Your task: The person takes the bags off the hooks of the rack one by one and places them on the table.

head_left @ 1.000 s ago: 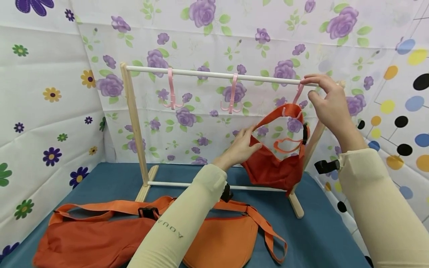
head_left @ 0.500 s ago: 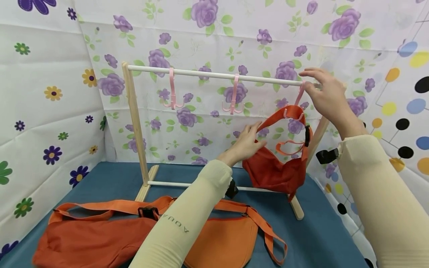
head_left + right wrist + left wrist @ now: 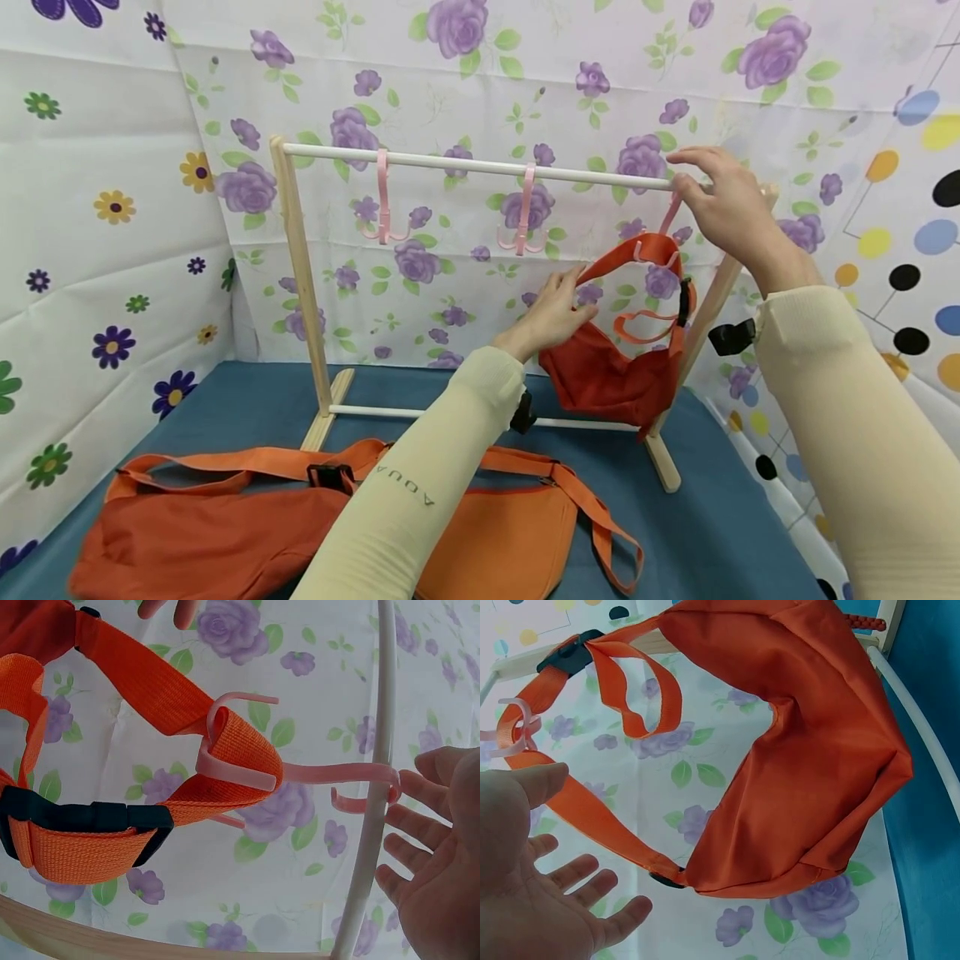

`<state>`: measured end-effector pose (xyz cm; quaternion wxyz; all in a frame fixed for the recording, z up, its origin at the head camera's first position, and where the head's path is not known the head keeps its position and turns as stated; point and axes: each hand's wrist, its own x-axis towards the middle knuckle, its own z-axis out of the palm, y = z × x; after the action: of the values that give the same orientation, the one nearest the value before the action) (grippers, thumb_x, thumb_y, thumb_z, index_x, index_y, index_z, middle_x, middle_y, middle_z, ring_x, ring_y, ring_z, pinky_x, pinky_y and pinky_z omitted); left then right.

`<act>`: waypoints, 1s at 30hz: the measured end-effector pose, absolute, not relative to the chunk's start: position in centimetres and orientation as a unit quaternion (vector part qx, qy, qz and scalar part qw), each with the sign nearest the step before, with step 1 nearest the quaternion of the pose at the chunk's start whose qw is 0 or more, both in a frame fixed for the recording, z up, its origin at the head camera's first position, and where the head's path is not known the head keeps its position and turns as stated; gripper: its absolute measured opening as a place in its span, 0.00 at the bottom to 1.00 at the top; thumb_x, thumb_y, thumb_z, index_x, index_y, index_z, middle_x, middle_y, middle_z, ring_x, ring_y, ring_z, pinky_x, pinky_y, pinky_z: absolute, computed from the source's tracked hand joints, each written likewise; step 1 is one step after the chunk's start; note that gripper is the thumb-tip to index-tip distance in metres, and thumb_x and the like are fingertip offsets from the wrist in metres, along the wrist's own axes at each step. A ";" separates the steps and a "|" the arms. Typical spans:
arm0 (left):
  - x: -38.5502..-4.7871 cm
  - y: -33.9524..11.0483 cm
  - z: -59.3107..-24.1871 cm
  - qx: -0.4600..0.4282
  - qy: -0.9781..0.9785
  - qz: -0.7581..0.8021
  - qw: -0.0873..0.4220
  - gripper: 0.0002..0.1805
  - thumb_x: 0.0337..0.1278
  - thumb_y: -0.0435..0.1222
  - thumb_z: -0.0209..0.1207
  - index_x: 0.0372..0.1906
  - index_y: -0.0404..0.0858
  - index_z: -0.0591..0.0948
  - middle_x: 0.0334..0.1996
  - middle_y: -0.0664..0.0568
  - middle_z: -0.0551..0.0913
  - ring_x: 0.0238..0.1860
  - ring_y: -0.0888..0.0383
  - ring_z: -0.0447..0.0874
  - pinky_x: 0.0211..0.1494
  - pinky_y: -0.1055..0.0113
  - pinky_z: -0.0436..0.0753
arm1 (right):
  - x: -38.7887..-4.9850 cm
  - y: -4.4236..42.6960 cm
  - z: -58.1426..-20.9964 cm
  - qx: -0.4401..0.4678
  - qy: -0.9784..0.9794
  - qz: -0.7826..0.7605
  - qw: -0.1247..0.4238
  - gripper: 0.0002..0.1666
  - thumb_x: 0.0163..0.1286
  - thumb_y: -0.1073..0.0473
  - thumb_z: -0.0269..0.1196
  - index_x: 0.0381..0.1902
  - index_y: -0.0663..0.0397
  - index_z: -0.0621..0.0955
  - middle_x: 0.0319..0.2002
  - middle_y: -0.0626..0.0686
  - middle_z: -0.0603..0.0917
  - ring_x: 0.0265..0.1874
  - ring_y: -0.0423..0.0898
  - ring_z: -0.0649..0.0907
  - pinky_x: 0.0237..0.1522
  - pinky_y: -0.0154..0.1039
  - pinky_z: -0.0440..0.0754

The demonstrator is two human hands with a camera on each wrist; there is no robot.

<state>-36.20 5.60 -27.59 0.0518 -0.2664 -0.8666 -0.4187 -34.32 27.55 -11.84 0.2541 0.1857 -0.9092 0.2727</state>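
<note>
A red-orange waist bag (image 3: 611, 379) hangs tilted by its orange strap (image 3: 154, 679) from a pink hook (image 3: 334, 773) at the right end of the white rail (image 3: 465, 166). In the left wrist view, the bag's black buckle (image 3: 571, 654) is up by the hook. Beside the strap, my left hand (image 3: 551, 315) has its fingers spread and grips nothing; an actual touch is hard to confirm. My right hand (image 3: 723, 204) is at the rail, its loosely bent fingers close to the hook's top. The right wrist view shows nothing held in that palm.
Two other pink hooks (image 3: 384, 200) hang on the rail, at left and middle. A red waist bag (image 3: 210, 542) and an orange bag (image 3: 502, 537) lie on the blue cloth (image 3: 690, 533) in front of the wooden stand (image 3: 303, 283). Flowered sheets enclose the back and sides.
My left hand has shifted slightly up and right along the strap. The right hand has moved a little left and up at the rail. The bag stays hanging with only slight movement.
</note>
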 end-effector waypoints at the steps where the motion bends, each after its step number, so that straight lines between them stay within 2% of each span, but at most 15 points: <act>1: -36.3 5.7 -27.6 -0.265 -0.867 -0.418 0.052 0.41 0.80 0.45 0.55 0.86 0.45 0.49 0.78 0.41 0.57 0.76 0.46 0.61 0.75 0.50 0.66 | -34.3 27.6 -11.8 0.186 -0.911 0.271 0.250 0.29 0.86 0.51 0.50 0.78 0.54 0.70 0.78 0.59 0.64 0.74 0.64 0.68 0.72 0.63 0.66; 8: -36.8 6.2 -27.8 -0.252 -0.886 -0.385 0.054 0.42 0.80 0.46 0.55 0.86 0.44 0.48 0.78 0.43 0.58 0.77 0.47 0.60 0.76 0.52 0.66 | -34.3 27.7 -11.7 0.189 -0.917 0.264 0.231 0.33 0.86 0.46 0.48 0.79 0.56 0.66 0.78 0.63 0.63 0.75 0.67 0.65 0.74 0.66 0.59; 11: -37.1 6.5 -27.9 -0.243 -0.892 -0.378 0.053 0.42 0.79 0.46 0.55 0.86 0.43 0.48 0.79 0.43 0.57 0.78 0.46 0.59 0.76 0.51 0.65 | -34.5 27.7 -11.8 0.191 -0.919 0.262 0.226 0.33 0.86 0.45 0.47 0.80 0.57 0.65 0.78 0.64 0.62 0.74 0.68 0.67 0.73 0.67 0.60; 14: -37.5 6.8 -27.9 -0.233 -0.896 -0.373 0.053 0.42 0.79 0.46 0.55 0.85 0.42 0.49 0.80 0.43 0.57 0.79 0.46 0.57 0.78 0.52 0.63 | -34.8 27.8 -12.0 0.193 -0.919 0.255 0.229 0.33 0.87 0.45 0.46 0.78 0.59 0.67 0.75 0.67 0.67 0.70 0.69 0.71 0.71 0.67 0.63; 16: -37.8 6.9 -28.1 -0.231 -0.898 -0.371 0.048 0.42 0.79 0.46 0.55 0.85 0.42 0.49 0.81 0.44 0.56 0.80 0.47 0.55 0.79 0.54 0.60 | -35.1 27.9 -12.2 0.191 -0.923 0.242 0.231 0.34 0.87 0.44 0.43 0.76 0.61 0.68 0.68 0.69 0.73 0.64 0.68 0.76 0.68 0.67 0.64; 19: -38.1 6.8 -28.4 -0.235 -0.898 -0.371 0.038 0.41 0.80 0.47 0.54 0.85 0.42 0.49 0.82 0.45 0.55 0.81 0.49 0.53 0.80 0.54 0.58 | -35.6 27.8 -12.8 0.191 -0.925 0.210 0.254 0.33 0.88 0.45 0.39 0.69 0.66 0.74 0.54 0.70 0.79 0.51 0.66 0.76 0.60 0.65 0.65; 22: -38.1 6.4 -28.8 -0.239 -0.896 -0.373 0.038 0.40 0.81 0.46 0.54 0.85 0.42 0.50 0.82 0.46 0.55 0.82 0.48 0.52 0.81 0.50 0.56 | -36.1 27.6 -13.3 0.192 -0.920 0.180 0.290 0.31 0.89 0.47 0.39 0.57 0.68 0.78 0.43 0.68 0.79 0.43 0.65 0.74 0.56 0.64 0.64; 25: -38.1 6.1 -29.0 -0.233 -0.897 -0.372 0.048 0.39 0.81 0.46 0.54 0.85 0.43 0.51 0.82 0.46 0.56 0.81 0.44 0.52 0.80 0.46 0.57 | -36.4 27.4 -13.6 0.195 -0.912 0.165 0.321 0.28 0.88 0.49 0.39 0.47 0.66 0.77 0.39 0.66 0.79 0.41 0.66 0.74 0.59 0.64 0.64; 30: -38.2 5.7 -29.3 -0.224 -0.907 -0.353 0.054 0.38 0.80 0.47 0.53 0.85 0.45 0.54 0.81 0.47 0.58 0.79 0.43 0.56 0.77 0.44 0.60 | -36.8 27.3 -13.9 0.192 -0.910 0.165 0.328 0.28 0.88 0.49 0.39 0.43 0.66 0.77 0.37 0.66 0.78 0.43 0.67 0.75 0.64 0.65 0.60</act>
<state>-38.21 5.66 -29.34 0.0538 -0.2238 -0.9068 -0.3533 -36.76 27.26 -13.92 0.3276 0.1916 -0.9104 0.1648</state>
